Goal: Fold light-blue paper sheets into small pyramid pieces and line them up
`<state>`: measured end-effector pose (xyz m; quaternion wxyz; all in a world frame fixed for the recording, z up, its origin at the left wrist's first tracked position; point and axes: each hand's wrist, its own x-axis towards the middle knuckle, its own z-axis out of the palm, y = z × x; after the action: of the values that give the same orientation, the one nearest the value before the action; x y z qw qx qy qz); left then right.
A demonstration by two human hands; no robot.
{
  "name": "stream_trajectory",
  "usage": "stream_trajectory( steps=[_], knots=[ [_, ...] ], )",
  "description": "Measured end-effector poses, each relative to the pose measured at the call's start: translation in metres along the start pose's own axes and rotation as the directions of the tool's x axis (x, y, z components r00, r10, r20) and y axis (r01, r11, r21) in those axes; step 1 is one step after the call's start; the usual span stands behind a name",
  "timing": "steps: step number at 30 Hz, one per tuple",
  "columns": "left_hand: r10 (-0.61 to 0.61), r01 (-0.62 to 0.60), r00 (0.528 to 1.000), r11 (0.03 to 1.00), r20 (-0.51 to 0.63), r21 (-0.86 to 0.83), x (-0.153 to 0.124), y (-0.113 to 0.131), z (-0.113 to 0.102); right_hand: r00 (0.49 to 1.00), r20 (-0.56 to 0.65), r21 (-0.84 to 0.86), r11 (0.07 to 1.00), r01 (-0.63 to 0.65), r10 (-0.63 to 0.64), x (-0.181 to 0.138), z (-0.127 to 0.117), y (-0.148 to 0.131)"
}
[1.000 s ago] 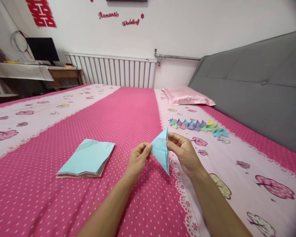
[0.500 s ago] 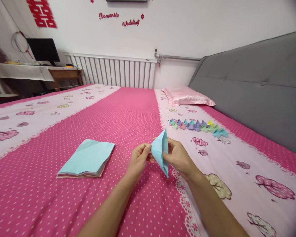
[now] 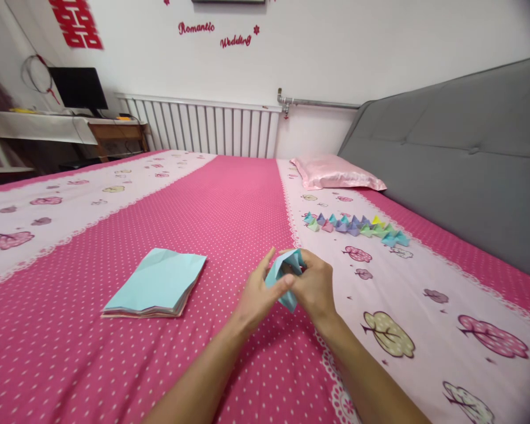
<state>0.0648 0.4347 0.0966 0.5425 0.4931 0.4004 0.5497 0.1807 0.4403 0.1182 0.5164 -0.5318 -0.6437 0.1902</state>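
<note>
Between my hands is a folded light-blue sheet of paper point(image 3: 288, 299), held above the bed with its pocket spread and its top edges bent. My left hand point(image 3: 259, 292) grips it from the left, thumb across the front and a finger raised behind. From the right, my right hand point(image 3: 314, 287) is wrapped round its other side, with some fingers hidden. To the left lies a stack of square paper point(image 3: 156, 281), light blue on top. Several small folded paper boats point(image 3: 355, 225) in blue, purple, green, pink and yellow stand in rows at the right.
The bed has a pink dotted and white tree-print sheet point(image 3: 229, 200). A pink pillow point(image 3: 335, 171) lies near the grey headboard point(image 3: 450, 135). Beyond the bed are a white radiator point(image 3: 203, 126) and a desk with a monitor point(image 3: 78, 88).
The blue paper has gone from a flat, pointed triangle to a bent shape with its pocket opened. My left hand has moved right and my hands are closer together.
</note>
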Motion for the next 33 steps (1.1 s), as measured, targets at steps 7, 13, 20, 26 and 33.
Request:
stream_trajectory(
  steps=[7, 13, 20, 26, 33],
  knots=[
    [0.003, -0.003, 1.000, 1.000, -0.001, -0.022, 0.003, 0.008, 0.001, 0.971, 0.230, 0.303, 0.953, -0.005, -0.068, 0.014, -0.004, 0.019],
    [-0.112, 0.118, 0.993, 0.967, 0.038, -0.228, 0.005, 0.009, -0.004, 0.870, 0.494, 0.361, 0.911, -0.200, -0.005, 0.018, -0.025, 0.016],
    [-0.068, 0.088, 0.994, 0.963, 0.087, -0.255, 0.002, 0.016, -0.011, 0.681, 0.728, 0.366, 0.796, -0.482, 0.077, 0.022, -0.047, 0.019],
    [-0.073, 0.067, 0.997, 0.987, 0.033, 0.147, 0.016, -0.007, -0.021, 0.810, 0.530, 0.241, 0.871, -0.427, 0.251, 0.013, -0.004, 0.041],
    [0.104, -0.253, 0.967, 0.401, 0.231, 0.881, 0.030, -0.040, -0.039, 0.896, 0.409, -0.320, 0.947, -0.035, 0.171, -0.005, 0.027, 0.048]
  ],
)
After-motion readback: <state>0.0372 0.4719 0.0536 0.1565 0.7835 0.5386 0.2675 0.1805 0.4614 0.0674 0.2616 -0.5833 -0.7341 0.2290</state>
